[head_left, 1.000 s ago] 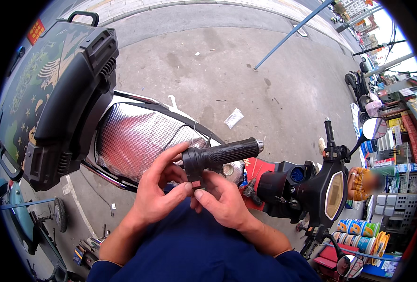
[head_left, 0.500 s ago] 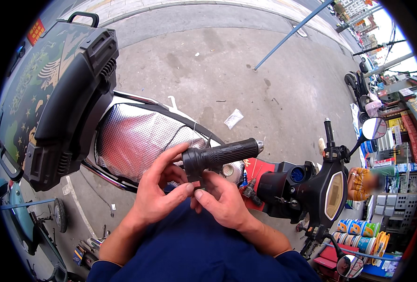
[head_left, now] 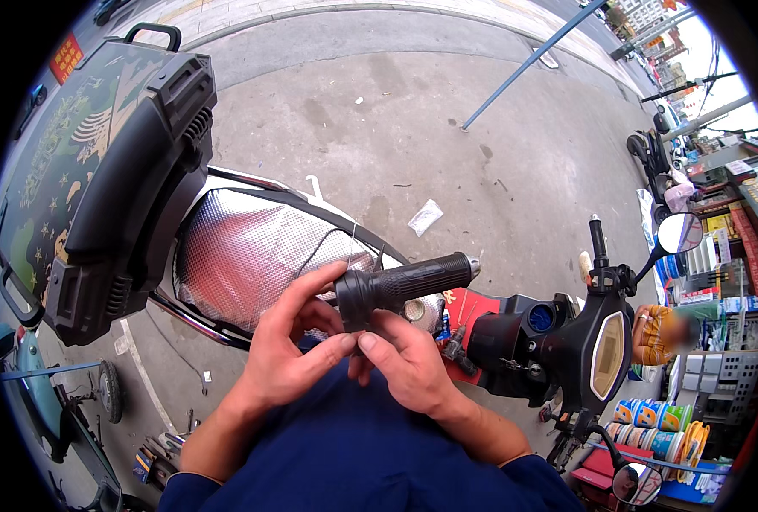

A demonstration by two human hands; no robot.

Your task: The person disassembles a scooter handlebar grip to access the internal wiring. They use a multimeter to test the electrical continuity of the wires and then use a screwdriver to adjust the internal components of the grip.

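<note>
A black twist throttle grip [head_left: 417, 283] with a ribbed sleeve and a silver end cap lies level over the scooter's seat, its cap pointing right. My left hand [head_left: 287, 346] curls round the wide housing at its left end, the index finger along the top. My right hand [head_left: 409, 363] holds the underside of that housing. Both thumb tips meet just below it, and whatever they press between them is hidden. Behind the grip is the scooter seat [head_left: 255, 247] under a silver quilted cover.
A large camouflage top box [head_left: 131, 196] stands at left. To the right are the scooter's handlebar and dash [head_left: 605, 354], a power drill [head_left: 457, 348] on a red footboard, and mirrors. Shop shelves [head_left: 720, 367] and a seated person [head_left: 652, 333] are farther right. A plastic packet [head_left: 426, 218] lies on the pavement.
The grip has turned slightly in my hands and moved a touch to the right. A small reddish part that showed at my left thumb is now out of sight. My thumbs have come together.
</note>
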